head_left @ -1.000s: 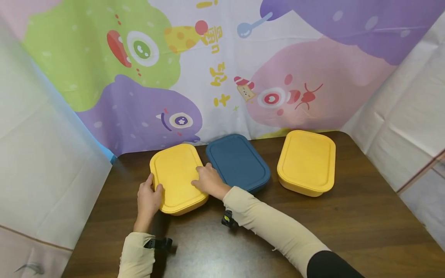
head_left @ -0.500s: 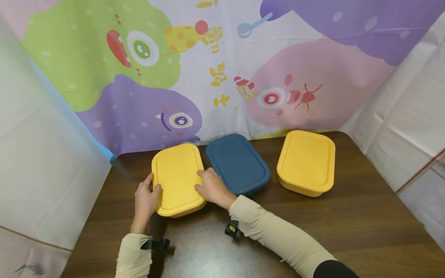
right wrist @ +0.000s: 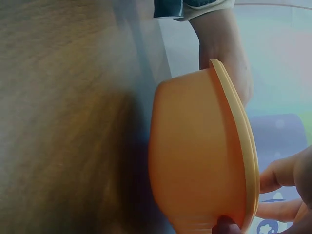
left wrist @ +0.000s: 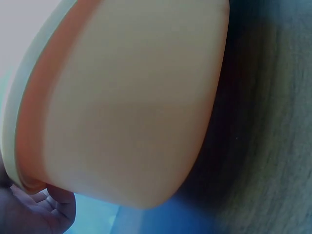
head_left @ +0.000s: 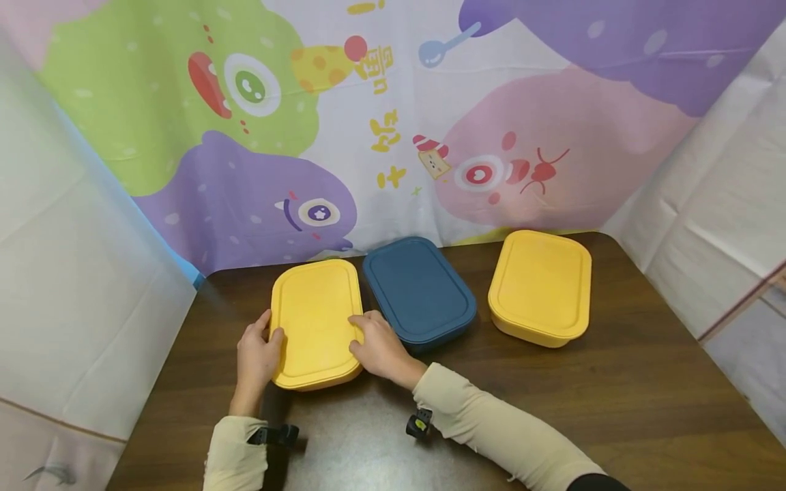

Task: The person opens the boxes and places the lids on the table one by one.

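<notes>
1. The yellow lidded box sits between the two hands, lid up, its long sides facing them; whether its base touches the worktop is hard to tell.
2. The left hand grips the box's left long side, fingers curled at the rim and the thumb by the lid's edge.
3. The right hand grips the opposite long side: two digits lie on the lid's edge, while the right wrist view shows another against the wall under the rim.
4. Just beyond the right hand is a dark blue lidded box; contact between them cannot be made out.
5. Well to the right of the right hand stands a second yellow box, also lidded.
6. Below both hands spreads the brown wood-grain worktop.
7. Behind each hand comes a pale sleeve with a black wrist device.
8. Ahead of the hands hangs a cartoon-printed cloth.
</notes>
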The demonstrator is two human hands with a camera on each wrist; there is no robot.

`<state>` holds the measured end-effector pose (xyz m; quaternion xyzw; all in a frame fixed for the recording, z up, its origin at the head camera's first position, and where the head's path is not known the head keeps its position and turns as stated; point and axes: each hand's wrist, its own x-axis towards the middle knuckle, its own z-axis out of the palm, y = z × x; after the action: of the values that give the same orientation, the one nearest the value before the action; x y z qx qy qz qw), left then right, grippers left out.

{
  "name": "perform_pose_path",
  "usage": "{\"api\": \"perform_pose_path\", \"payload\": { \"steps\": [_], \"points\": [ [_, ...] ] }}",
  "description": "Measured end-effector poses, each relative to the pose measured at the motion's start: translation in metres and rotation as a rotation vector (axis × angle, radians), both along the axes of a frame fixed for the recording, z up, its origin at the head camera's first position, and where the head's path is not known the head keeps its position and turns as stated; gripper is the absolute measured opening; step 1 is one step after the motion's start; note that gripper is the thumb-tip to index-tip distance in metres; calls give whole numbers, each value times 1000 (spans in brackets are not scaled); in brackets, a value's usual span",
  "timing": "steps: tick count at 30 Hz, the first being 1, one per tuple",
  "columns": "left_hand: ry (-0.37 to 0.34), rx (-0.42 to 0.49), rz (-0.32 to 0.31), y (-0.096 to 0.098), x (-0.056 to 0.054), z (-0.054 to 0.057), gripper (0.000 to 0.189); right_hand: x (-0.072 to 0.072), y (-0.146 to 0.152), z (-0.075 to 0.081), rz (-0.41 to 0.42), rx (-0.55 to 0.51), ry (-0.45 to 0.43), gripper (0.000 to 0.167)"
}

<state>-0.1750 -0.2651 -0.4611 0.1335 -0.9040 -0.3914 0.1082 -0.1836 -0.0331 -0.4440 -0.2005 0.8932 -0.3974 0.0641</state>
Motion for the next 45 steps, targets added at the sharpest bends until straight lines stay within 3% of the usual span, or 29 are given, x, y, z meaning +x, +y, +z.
{"api": "perform_pose_path", "payload": {
  "steps": [20, 45],
  "points": [
    [-31, 33, -2, 1, 0, -11, 50, 5, 6, -20, -11, -87, 18, 44],
    [-67, 38, -26, 0, 1, -14, 51, 7, 9, -34, -9, -140, 39, 46]
  ]
}}
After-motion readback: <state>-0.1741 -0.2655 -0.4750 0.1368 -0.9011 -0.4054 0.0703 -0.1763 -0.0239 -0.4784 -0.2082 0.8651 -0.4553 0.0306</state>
